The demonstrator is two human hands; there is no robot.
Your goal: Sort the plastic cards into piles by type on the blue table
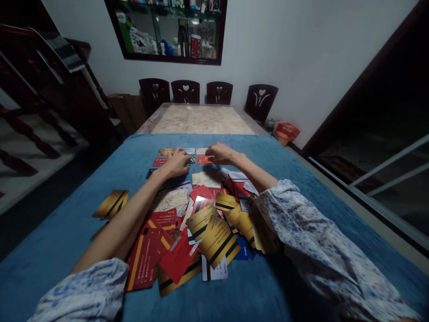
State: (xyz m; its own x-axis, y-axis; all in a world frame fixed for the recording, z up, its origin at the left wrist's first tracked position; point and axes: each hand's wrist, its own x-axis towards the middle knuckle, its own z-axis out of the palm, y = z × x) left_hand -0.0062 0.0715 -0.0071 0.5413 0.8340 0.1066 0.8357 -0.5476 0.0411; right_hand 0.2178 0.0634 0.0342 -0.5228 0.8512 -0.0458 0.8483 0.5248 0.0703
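My left hand [177, 163] lies palm down with fingers spread over cards laid in rows near the far side of the blue cloth. Under and beside it are a gold card [165, 151], a red card [159, 162] and a dark card [151, 172]. My right hand [221, 154] is bent down, its fingertips closed at the right end of an orange-red card [203, 159]. Behind that is a pale card [201, 151], partly covered by the hand. Between my forearms spreads a heap of loose cards: gold cards [216, 239], red cards [144, 259] and cream paper cards [172, 200].
Blue cloth [261, 286] covers the near table; a marbled tabletop [208, 118] shows beyond it. A small gold stack [112, 203] lies left of my left forearm. Several dark chairs [219, 93] stand along the wall. A red bag [287, 130] is on the floor at right.
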